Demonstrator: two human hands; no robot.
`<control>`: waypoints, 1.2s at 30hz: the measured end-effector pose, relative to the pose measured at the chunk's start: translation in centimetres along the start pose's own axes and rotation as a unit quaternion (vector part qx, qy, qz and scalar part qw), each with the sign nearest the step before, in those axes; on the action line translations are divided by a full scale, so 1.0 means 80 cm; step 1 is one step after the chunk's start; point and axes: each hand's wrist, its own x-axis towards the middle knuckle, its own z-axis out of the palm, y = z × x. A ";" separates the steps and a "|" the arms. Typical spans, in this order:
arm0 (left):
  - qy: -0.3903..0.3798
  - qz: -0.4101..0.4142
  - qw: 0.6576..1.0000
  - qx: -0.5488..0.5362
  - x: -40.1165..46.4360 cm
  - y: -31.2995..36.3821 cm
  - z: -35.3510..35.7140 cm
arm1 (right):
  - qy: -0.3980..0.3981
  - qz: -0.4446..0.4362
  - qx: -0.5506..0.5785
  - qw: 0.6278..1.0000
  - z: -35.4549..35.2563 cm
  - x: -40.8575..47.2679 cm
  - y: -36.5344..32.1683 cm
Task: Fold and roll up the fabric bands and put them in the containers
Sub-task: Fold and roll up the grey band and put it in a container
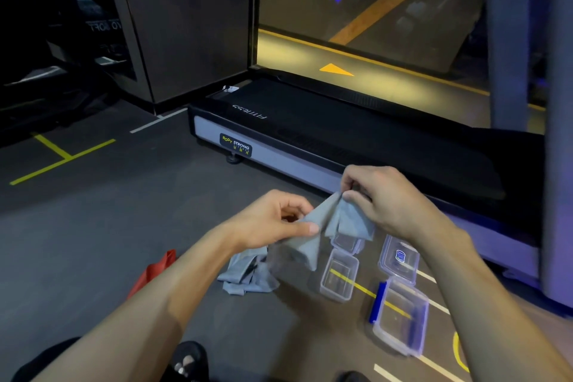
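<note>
My foot in a dark sandal point(186, 358) shows at the bottom edge, on the grey floor point(93, 242). Above it my two forearms reach forward. My left hand point(273, 220) pinches one end of a grey fabric band point(313, 226) between thumb and curled fingers point(302, 228), and my right hand point(381, 195) pinches the other end, its fingers bent tightly round the cloth. The band hangs between them in loose folds, held up off the floor, just this side of the treadmill point(341, 133). Further from the treadmill, under my left wrist, a heap of more grey bands point(245, 276) lies on the floor, and a red band point(155, 270) peeks out beside my left forearm. Below the held band stand small clear containers point(339, 276), open; a lid with a blue label point(400, 257) and a larger clear box with blue clips point(400, 316) lie beside them, near the treadmill's side.
</note>
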 end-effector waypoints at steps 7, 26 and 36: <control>-0.046 -0.065 0.996 0.032 -0.003 -0.020 -0.006 | 0.065 -0.103 -0.045 0.992 -0.050 0.020 -0.031; 0.205 0.030 0.968 0.145 0.005 -0.043 0.008 | 0.150 -0.035 -0.029 0.988 -0.029 0.004 -0.007; 0.224 -0.039 0.973 -0.040 0.008 -0.044 0.021 | 0.177 -0.016 -0.030 0.984 -0.020 0.002 -0.010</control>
